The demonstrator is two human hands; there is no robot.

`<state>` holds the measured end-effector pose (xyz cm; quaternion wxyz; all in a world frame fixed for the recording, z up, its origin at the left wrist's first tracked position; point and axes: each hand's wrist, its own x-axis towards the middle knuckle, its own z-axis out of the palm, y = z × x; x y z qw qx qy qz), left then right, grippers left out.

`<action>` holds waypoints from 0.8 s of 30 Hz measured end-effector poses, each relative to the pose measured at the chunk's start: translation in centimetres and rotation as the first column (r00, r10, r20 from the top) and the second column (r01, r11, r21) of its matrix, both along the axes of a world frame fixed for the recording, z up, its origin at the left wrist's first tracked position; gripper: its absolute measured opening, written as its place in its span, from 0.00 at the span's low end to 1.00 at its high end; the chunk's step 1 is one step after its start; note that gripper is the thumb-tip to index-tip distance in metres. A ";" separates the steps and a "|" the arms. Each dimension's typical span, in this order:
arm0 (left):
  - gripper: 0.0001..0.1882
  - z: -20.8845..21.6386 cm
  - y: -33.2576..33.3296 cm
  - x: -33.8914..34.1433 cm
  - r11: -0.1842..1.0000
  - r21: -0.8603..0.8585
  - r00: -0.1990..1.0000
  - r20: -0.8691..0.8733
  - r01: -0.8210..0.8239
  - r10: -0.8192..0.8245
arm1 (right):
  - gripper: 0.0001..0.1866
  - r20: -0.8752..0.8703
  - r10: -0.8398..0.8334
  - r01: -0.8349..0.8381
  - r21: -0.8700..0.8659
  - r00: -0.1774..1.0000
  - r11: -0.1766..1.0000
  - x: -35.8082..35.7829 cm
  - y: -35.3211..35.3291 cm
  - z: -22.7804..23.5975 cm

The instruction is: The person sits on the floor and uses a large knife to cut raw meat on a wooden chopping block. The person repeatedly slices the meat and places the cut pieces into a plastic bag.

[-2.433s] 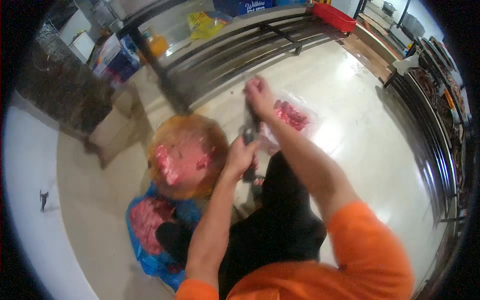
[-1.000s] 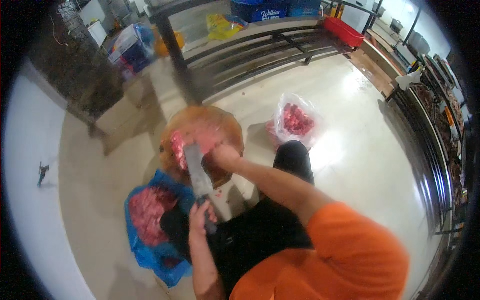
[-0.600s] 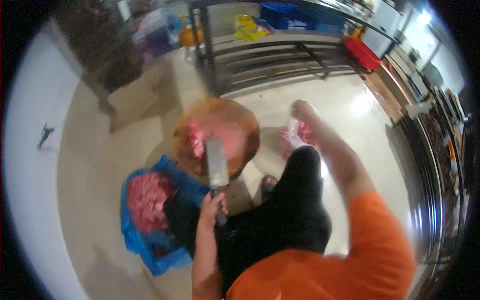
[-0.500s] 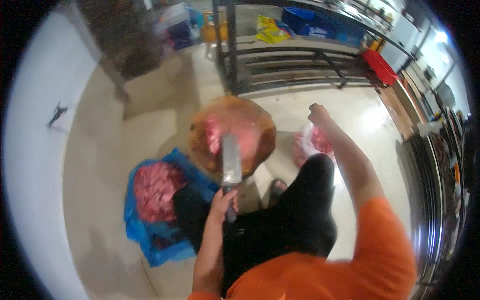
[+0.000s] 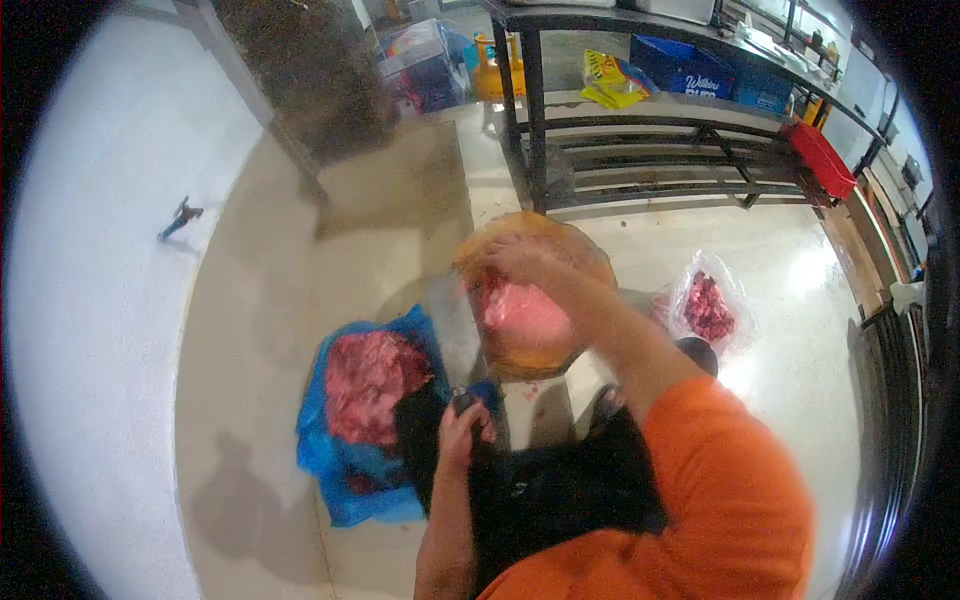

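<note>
My left hand (image 5: 463, 434) is closed around the dark handle of a cleaver (image 5: 455, 335). Its broad blade is blurred and stands beside the left edge of a round wooden chopping block (image 5: 585, 250). Across the block reaches my right arm, and my right hand (image 5: 512, 260) is at the red cut meat (image 5: 490, 296) near the block's left side. Motion blurs its fingers, so their grip does not show. A larger pale pink slab of meat (image 5: 530, 318) lies next to these pieces, partly under my forearm.
Left of my knee, a big heap of raw meat (image 5: 370, 385) lies on a blue plastic bag (image 5: 318, 430) on the floor. To the right stands an open clear plastic bag (image 5: 738, 285) of cut meat. A black metal rack (image 5: 540, 160) rises behind the block.
My right hand has moved left from above the clear bag to the meat on the block. The cleaver has shifted from over the block to its left edge. The whole view has shifted.
</note>
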<state>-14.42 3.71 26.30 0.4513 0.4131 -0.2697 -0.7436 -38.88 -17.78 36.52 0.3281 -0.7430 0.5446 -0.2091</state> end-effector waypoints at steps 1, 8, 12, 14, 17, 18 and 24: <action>0.08 -0.5 0.4 0.5 1.000 0.009 1.000 0.020 -0.017 0.017 | 0.19 -0.020 -0.026 0.026 0.002 0.999 1.000 -0.5 0.1 -0.8; 0.09 0.9 -0.6 -2.8 0.978 -0.184 0.884 0.468 0.102 -0.004 | 0.21 0.002 -0.274 0.274 0.010 0.962 0.962 -7.8 7.2 -4.2; 0.15 5.4 -2.2 -7.5 0.969 -0.193 0.711 0.703 0.155 0.026 | 0.22 -0.281 -0.058 0.025 -0.119 0.958 0.993 -11.6 9.4 -7.0; 0.18 6.9 -2.6 -9.8 0.927 -0.308 0.501 0.849 0.214 0.167 | 0.23 -0.237 -0.118 0.108 -0.057 0.964 0.993 -12.0 9.7 -7.5; 0.20 5.7 -3.4 -11.4 0.923 -0.277 0.370 0.914 0.268 0.167 | 0.22 -0.302 -0.119 0.082 -0.130 0.946 0.988 -11.8 9.3 -8.3; 0.21 4.7 -3.7 -11.2 0.933 -0.234 0.364 0.923 0.272 0.126 | 0.23 -0.289 -0.123 0.074 -0.172 0.949 0.982 -11.3 9.1 -8.6; 0.25 8.4 -5.2 -11.1 0.800 -0.472 0.353 0.868 0.371 0.348 | 0.32 -0.423 -0.064 0.038 -0.069 0.904 0.997 -10.6 8.6 -7.2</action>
